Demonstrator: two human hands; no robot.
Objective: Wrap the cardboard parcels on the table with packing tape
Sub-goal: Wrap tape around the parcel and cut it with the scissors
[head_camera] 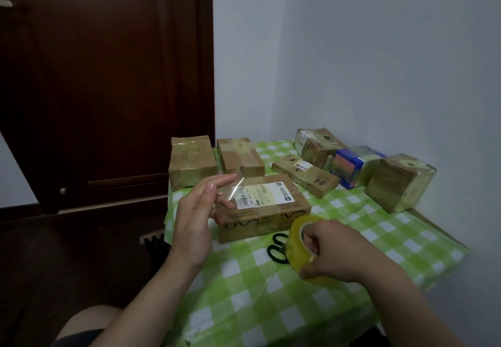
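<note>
Over the near-left corner of the labelled parcel (268, 205), our left hand (195, 211) has its grip pinching a clear tape strip (231, 189). Just in front of the parcel's near-right corner, our right hand (336, 251) has its grip curled round the yellow tape roll (296, 234). The scissors (275, 250) lie by the parcel's near edge. More parcels (191, 165) crowd behind it, and the tabletop (257, 306) has open checked cloth in front, toward us.
</note>
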